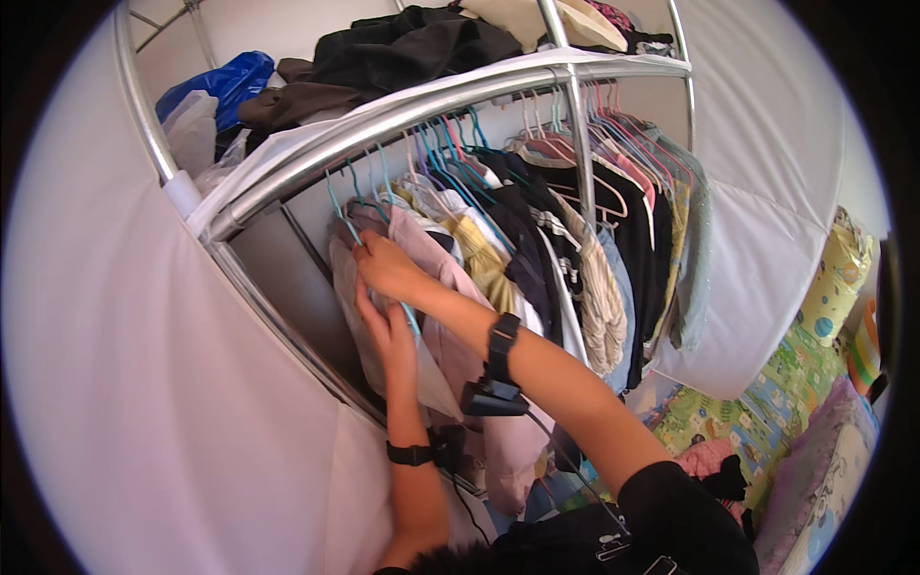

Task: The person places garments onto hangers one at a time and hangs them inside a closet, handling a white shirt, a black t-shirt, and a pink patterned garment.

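Observation:
At the left end of the hanging row, my right hand (388, 267) has its fingers closed around the upper arm of a light-blue clothes hanger (333, 194). The hanger's hook reaches up to the wardrobe rail. Just below, my left hand (388, 334) lies against a pale sheer garment (347, 269) on that hanger, thumb beside the hanger's lower arm (411, 320). Whether its fingers grip the cloth cannot be made out. A pinkish-mauve jacket (420, 241) hangs directly to the right, partly behind my right forearm.
The metal-tube wardrobe frame (323, 151) carries many hung clothes, including a striped shirt (600, 287). Dark folded clothes (424, 43) and a blue plastic bag (244, 79) fill the top shelf. White fabric covers (180, 395) flank both sides. A patterned mat (776, 388) covers the floor at right.

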`<state>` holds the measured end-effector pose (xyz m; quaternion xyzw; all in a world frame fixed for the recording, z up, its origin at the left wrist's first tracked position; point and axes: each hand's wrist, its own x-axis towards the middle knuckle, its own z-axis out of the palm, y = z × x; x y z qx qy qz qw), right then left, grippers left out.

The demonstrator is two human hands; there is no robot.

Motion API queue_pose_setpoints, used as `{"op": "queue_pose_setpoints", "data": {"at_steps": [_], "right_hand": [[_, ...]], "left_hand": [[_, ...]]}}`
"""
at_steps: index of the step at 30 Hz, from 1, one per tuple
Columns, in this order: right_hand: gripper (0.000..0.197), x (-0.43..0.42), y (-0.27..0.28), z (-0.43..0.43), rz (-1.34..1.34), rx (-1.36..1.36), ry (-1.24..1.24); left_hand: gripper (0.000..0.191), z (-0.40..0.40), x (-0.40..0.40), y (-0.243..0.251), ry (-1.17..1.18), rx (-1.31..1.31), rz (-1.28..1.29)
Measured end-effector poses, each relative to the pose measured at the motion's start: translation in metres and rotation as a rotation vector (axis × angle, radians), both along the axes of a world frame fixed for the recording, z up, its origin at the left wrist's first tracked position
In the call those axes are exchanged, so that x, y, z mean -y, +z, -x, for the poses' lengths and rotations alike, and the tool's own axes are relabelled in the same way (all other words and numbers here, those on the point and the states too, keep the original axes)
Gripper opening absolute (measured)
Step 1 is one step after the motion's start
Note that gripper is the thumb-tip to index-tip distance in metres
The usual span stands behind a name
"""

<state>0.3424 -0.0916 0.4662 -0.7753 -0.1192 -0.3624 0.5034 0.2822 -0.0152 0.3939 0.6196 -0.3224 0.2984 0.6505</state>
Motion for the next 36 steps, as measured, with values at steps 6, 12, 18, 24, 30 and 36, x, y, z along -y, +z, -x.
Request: {"op": "queue_pose_setpoints", "data": {"at_steps": [6, 12, 18, 24, 30, 36], "right_hand": [[0.025, 0.011, -0.015, -0.007, -0.052, -0.029, -0.004], [0.027, -0.007, -0.031, 0.037, -0.258, -0.101, 0.195], [0.067, 0.022, -0.052, 0.135, -0.421, -0.196, 0.548], [0.067, 0.08, -0.127, 0.305, -0.333, -0.377, 0.713], [0.043, 0.093, -0.333, 0.547, -0.886, -0.863, -0.525], [0.029, 0.056, -0.458, 0.78, -1.453, -0.942, -1.181]], "left_hand": [[0.061, 0.01, -0.003, -0.009, -0.049, -0.158, -0.073], [0.068, 0.024, -0.018, -0.04, -0.187, -0.019, 0.029], [0.077, 0.01, -0.012, -0.059, 0.222, 0.206, -0.157], [0.037, 0.107, -0.001, -0.039, 0.198, 0.5, -0.008], [0.015, 0.242, 0.019, -0.134, -0.873, 0.232, -0.204], [0.012, 0.314, -0.019, -0.29, -1.111, -0.3, -0.606]]}}
